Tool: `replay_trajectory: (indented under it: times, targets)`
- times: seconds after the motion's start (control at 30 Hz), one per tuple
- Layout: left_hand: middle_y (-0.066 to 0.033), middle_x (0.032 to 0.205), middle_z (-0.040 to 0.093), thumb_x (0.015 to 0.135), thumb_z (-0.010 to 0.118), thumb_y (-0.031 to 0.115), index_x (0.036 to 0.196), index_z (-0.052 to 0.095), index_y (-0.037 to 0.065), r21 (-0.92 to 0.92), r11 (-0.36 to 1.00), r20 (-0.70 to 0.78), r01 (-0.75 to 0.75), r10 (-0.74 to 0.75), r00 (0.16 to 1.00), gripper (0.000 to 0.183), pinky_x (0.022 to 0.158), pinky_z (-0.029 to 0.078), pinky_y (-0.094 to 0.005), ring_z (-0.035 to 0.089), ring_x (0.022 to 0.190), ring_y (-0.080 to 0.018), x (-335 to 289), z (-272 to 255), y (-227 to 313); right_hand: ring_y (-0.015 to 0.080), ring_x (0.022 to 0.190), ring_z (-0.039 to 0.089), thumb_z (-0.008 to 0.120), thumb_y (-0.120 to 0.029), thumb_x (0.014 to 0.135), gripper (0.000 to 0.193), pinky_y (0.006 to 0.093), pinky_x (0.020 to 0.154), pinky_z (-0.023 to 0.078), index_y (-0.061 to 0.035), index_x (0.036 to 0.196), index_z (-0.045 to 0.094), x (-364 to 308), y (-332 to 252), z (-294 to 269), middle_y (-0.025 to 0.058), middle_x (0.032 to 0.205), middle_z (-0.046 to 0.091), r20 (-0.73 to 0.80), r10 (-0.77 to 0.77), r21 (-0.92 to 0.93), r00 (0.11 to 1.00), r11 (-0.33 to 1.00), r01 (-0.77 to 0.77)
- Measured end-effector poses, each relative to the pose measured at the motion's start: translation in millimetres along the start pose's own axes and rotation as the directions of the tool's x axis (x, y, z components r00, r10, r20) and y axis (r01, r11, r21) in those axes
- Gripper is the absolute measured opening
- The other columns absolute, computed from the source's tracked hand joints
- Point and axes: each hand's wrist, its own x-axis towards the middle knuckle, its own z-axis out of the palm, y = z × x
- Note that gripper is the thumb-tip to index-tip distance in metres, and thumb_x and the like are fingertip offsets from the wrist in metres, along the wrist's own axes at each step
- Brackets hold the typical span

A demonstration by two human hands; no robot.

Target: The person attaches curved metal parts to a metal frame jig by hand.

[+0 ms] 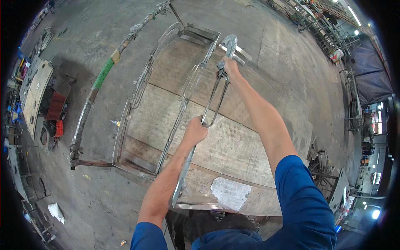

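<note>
My left hand (195, 131) is closed around the lower part of a long metal frame piece (183, 176). It slants from close to my waist up over a cart-like platform. My right hand (230, 68) grips the same piece farther away, just below its greyish, rounded far end (229, 42). Between my hands runs a narrow loop of bent rod. Left of the piece, similar metal frames (170, 141) with rod loops lie along the wooden deck (183, 114). My fingers partly hide the metal where they hold it.
A push bar (101, 76) wrapped in green and grey material stands at the cart's left. Flat metal strips (199, 202) and a pale sheet (230, 193) lie on the near deck. A worktable (36, 95) is far left; metal racks (314, 29) stand at far right.
</note>
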Motion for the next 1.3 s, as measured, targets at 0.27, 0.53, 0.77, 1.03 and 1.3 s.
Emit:
replay_trajectory:
  times: [0.27, 0.53, 0.77, 1.03, 1.3]
  targets:
    - [-0.0324, 0.093, 0.069, 0.079, 0.054, 0.000, 0.102, 0.070, -0.006, -0.072, 0.990, 0.021, 0.120, -0.119, 0.993, 0.029, 0.081, 0.052, -0.0489, 0.066, 0.096, -0.0501, 17, -6, -30, 0.0341, 0.052, 0.066, 0.052, -0.027, 0.096, 0.037, 0.0488, 0.048, 0.054, 0.0064, 0.085, 0.062, 0, 3, 52, 0.0170, 0.075, 0.064, -0.075, -0.013, -0.123, 0.997, 0.992, 0.004]
    - [-0.0342, 0.102, 0.068, 0.079, 0.052, -0.003, 0.119, 0.063, -0.007, 0.051, 0.997, -0.118, 0.050, -0.044, 0.992, 0.042, 0.088, 0.052, -0.0484, 0.065, 0.103, -0.0501, 29, 2, -50, 0.0366, 0.054, 0.065, 0.056, -0.021, 0.092, 0.035, 0.0499, 0.042, 0.051, 0.0129, 0.084, 0.060, 23, 16, 49, 0.0189, 0.073, 0.061, -0.140, 0.013, -0.013, 0.990, 1.000, -0.015]
    - [-0.0272, 0.110, 0.070, 0.085, 0.067, 0.004, 0.125, 0.056, -0.004, 0.178, 0.973, -0.074, 0.150, -0.139, 0.988, 0.042, 0.091, 0.053, -0.0466, 0.067, 0.108, -0.0443, 30, 13, -80, 0.0391, 0.054, 0.070, 0.056, -0.026, 0.089, 0.040, 0.0498, 0.046, 0.054, 0.0136, 0.086, 0.064, 36, 46, 61, 0.0246, 0.080, 0.067, -0.101, 0.096, -0.037, 0.990, 0.994, -0.100]
    - [-0.0308, 0.100, 0.067, 0.082, 0.063, 0.004, 0.118, 0.054, 0.000, 0.334, 0.934, -0.194, 0.131, -0.068, 0.979, 0.037, 0.085, 0.052, -0.0523, 0.066, 0.100, -0.0479, 37, 24, -98, 0.0250, 0.064, 0.066, 0.051, -0.044, 0.104, 0.052, 0.0451, 0.059, 0.053, 0.0023, 0.087, 0.069, 116, 117, 45, 0.0104, 0.073, 0.069, 0.191, -0.246, -0.234, 0.950, 0.929, 0.288]
    - [-0.0277, 0.122, 0.067, 0.089, 0.068, 0.010, 0.142, 0.051, -0.001, 0.363, 0.932, -0.268, 0.022, 0.081, 0.960, 0.057, 0.098, 0.052, -0.0473, 0.062, 0.115, -0.0476, -58, 3, -58, 0.0218, 0.069, 0.059, 0.055, -0.063, 0.099, 0.058, 0.0367, 0.066, 0.050, -0.0066, 0.096, 0.069, 84, 96, 46, 0.0054, 0.082, 0.065, 0.181, -0.019, -0.144, 0.983, 0.988, 0.046]
